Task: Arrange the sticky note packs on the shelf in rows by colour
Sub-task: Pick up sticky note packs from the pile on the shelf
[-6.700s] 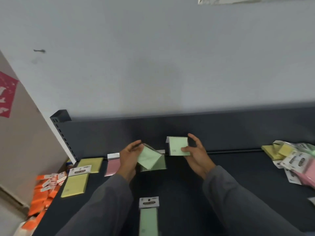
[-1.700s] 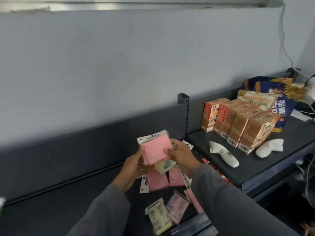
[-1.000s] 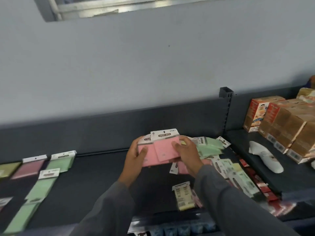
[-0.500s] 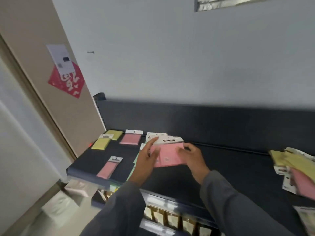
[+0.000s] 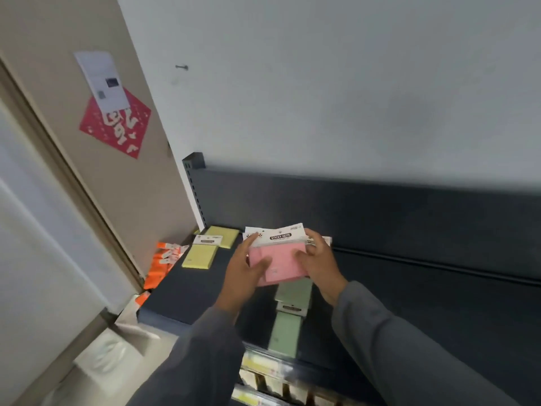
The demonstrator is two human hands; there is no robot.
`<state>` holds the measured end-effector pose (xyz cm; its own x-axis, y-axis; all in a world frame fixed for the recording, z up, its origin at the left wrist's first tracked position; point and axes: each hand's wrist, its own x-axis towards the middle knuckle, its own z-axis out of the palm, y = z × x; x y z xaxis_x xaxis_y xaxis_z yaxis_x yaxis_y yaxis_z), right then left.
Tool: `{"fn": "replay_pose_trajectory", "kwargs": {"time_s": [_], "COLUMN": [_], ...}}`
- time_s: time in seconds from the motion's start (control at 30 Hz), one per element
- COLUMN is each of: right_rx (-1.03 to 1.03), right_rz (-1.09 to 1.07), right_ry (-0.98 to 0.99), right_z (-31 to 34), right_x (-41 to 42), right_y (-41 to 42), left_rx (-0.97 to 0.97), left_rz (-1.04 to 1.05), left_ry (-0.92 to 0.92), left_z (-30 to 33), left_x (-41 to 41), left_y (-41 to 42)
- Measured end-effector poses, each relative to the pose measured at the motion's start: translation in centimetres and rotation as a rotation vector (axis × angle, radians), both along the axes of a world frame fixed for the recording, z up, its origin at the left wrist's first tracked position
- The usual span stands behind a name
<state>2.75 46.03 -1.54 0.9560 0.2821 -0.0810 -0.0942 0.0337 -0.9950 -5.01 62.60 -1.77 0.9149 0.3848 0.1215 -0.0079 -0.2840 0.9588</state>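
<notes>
A small stack of pink packs (image 5: 278,263) is held above the shelf (image 5: 424,303) between both hands. The left hand (image 5: 246,273) is curled round the stack's left edge, thumb laid across the pink face and fingers hidden behind. The right hand (image 5: 317,263) is closed on the right edge, thumb on the front, fingertips up at the white header cards. The top header is printed STICKY NOTE; how many packs are in the stack cannot be told.

Placing the pinks is judged to be the step in hand. On the shelf, two yellow packs (image 5: 209,249) are laid one behind the other at the left end, and a line of green packs (image 5: 288,315) is run from under the hands toward the front edge. Any pink row already begun is hidden behind the stack. Orange packs (image 5: 164,263) are seen off the shelf's left end, lower down.

For the next move, one pack is likely to be peeled from the stack with a thumb and set flat in the bare strip between yellow and green, header to the back wall, edges squared to the neighbours. The wrappers look slick, so care is called for lest the rest slide out of the grip.
</notes>
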Motion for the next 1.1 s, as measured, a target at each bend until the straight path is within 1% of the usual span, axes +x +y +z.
{"fn": "replay_pose_trajectory", "kwargs": {"time_s": [0.1, 0.13, 0.27, 0.37, 0.43, 0.5, 0.63, 0.77, 0.9, 1.0, 1.1], "right_rx": [-0.058, -0.080, -0.187, -0.391, -0.561, -0.668, -0.830, -0.891, -0.957, -0.944, -0.942], "right_rz": [-0.072, -0.101, -0.125, -0.187, -0.225, -0.262, -0.295, -0.325, -0.290, -0.221, -0.177], "right_ry": [-0.008, -0.005, -0.008, -0.021, -0.042, -0.041, -0.073, -0.114, -0.195, -0.241, -0.293], "right_z": [0.1, -0.2, -1.1, -1.3, -2.0, -3.1, -3.6, -4.4, -4.9, -5.0, -5.2], "right_x": [1.2, 1.6, 4.0, 5.5, 6.4, 7.3, 6.5, 6.2, 5.8, 5.4, 5.3], "right_y": [5.2, 6.4, 9.7, 11.0, 12.1, 12.8, 14.5, 15.6, 16.0, 16.4, 16.5], "left_rx": [0.128, 0.152, 0.221, 0.325, 0.413, 0.486, 0.566, 0.585, 0.551, 0.521, 0.533], "left_rz": [0.112, 0.121, 0.015, -0.091, -0.140, -0.185, -0.160, -0.084, -0.123, -0.142, -0.154], "left_ry": [0.023, 0.026, 0.044, 0.114, 0.115, 0.142, 0.147, 0.157, 0.164, 0.190, 0.194], "left_z": [-0.4, -0.5, -1.1, -1.7, -2.8, -3.5, -4.4, -4.9, -4.9, -4.6, -4.5], "left_x": [1.5, 2.2, 6.3, 9.1, 11.0, 12.0, 12.1, 11.6, 11.6, 11.4, 11.2], "left_y": [4.4, 5.5, 9.2, 10.7, 11.3, 11.5, 11.3, 11.7, 12.0, 12.2, 12.5]}}
